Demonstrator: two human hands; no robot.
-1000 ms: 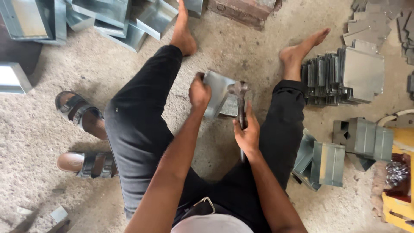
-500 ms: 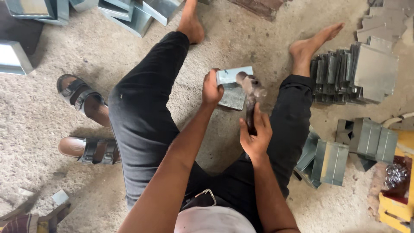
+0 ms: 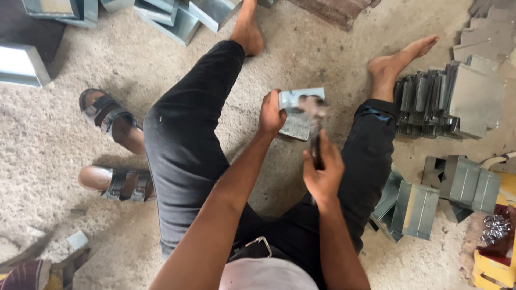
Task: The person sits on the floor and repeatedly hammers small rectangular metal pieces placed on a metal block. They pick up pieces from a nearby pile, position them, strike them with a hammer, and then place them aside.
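Note:
I sit on the floor with my legs spread, in black trousers, barefoot. My left hand (image 3: 270, 114) grips the left edge of a shiny bent sheet-metal piece (image 3: 299, 115) that rests on the floor between my legs. My right hand (image 3: 322, 173) is closed round the handle of a hammer (image 3: 315, 126). The blurred hammer head is right over the metal piece's top.
A row of stacked metal pieces (image 3: 446, 102) stands by my right foot. More folded metal boxes (image 3: 430, 196) lie at the right, others (image 3: 177, 16) at the top left. Two sandals (image 3: 110, 145) lie left of my leg. A yellow container (image 3: 492, 258) sits at the bottom right.
The view has shifted slightly, and the hammer head has come down onto the metal piece. My left hand keeps its hold on the piece.

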